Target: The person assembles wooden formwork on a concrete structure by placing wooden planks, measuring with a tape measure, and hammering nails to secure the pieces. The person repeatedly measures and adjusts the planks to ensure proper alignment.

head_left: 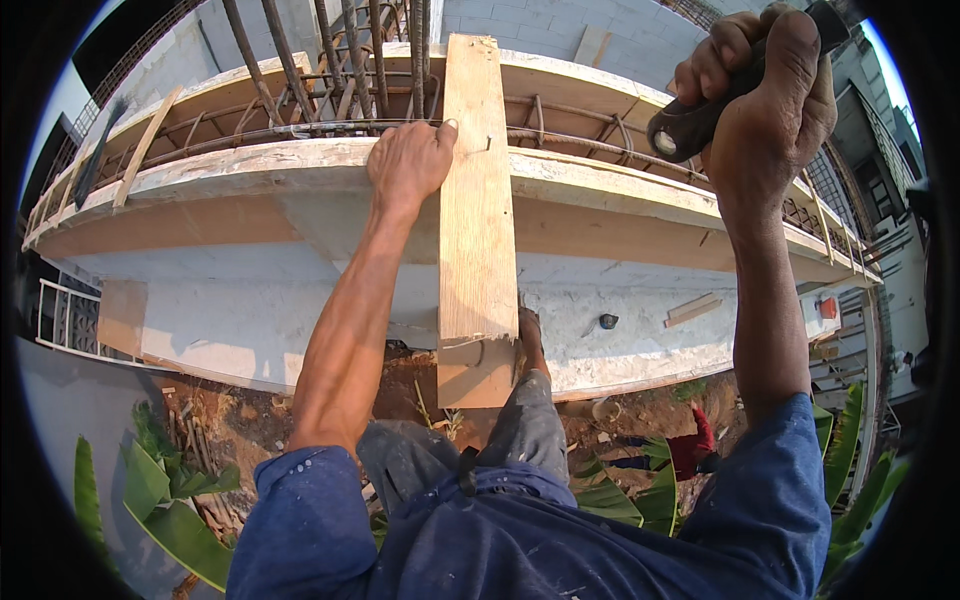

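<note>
A pale wooden plank (478, 230) lies across the long formwork, pointing toward me. From its upper face a nail (489, 144) sticks up. My left hand (408, 165) is closed at the plank's left edge, thumb pressed against the wood and knuckles over the formwork's near side board (260, 165); its fingertips are hidden. Raised high at the upper right, my right hand (775, 100) is wrapped around the black grip of a hammer (680, 130). A hole shows at the handle's end, while the hammer's head cannot be made out.
Rusty rebar (355, 60) rises from the formwork behind my left hand. Below runs a pale concrete ledge (640, 345) holding a small dark round object (608, 321) and wood offcuts (693, 310). Far beneath, a person in red (692, 445) is on the ground near banana leaves (175, 515).
</note>
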Motion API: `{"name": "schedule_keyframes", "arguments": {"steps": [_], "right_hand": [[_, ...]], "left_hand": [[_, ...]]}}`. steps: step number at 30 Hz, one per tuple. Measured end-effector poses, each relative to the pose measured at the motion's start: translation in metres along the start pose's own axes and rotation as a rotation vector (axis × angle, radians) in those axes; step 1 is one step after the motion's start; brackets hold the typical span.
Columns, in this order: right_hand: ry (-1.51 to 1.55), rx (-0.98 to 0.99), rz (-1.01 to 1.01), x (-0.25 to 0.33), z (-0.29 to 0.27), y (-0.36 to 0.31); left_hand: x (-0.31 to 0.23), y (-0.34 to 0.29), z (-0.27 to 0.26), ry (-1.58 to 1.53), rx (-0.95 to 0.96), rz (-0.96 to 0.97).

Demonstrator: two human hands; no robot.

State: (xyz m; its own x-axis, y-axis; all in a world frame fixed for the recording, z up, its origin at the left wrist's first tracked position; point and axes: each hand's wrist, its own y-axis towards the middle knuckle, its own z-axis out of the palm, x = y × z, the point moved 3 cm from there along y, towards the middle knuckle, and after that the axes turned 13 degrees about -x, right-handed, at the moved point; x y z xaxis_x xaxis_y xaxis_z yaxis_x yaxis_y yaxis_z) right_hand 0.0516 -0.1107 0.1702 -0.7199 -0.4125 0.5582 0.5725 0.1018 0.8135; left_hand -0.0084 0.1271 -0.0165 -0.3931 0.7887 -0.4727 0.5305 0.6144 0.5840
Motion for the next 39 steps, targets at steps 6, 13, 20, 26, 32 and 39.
{"name": "schedule_keyframes", "arguments": {"steps": [6,13,20,26,32,39], "right_hand": [[-1.003,0.764,0.310,-0.050,-0.021,-0.067],[0.090,-0.003,0.086,-0.005,0.003,-0.024],[-0.695,0.360,0.275,-0.034,-0.018,-0.050],[-1.055,0.910,0.493,-0.049,-0.012,-0.078],[-0.261,0.167,0.373,-0.056,-0.035,-0.055],[-0.735,0.483,0.474,-0.074,-0.053,-0.073]], "left_hand": [[0.001,0.003,0.001,0.038,0.123,-0.082],[0.000,-0.001,0.001,0.008,0.027,-0.031],[0.000,0.000,0.002,0.022,0.034,-0.035],[0.001,-0.001,0.004,0.032,0.051,-0.024],[0.002,0.000,0.002,0.017,0.058,-0.031],[-0.001,0.003,-0.002,0.002,0.082,-0.019]]}}
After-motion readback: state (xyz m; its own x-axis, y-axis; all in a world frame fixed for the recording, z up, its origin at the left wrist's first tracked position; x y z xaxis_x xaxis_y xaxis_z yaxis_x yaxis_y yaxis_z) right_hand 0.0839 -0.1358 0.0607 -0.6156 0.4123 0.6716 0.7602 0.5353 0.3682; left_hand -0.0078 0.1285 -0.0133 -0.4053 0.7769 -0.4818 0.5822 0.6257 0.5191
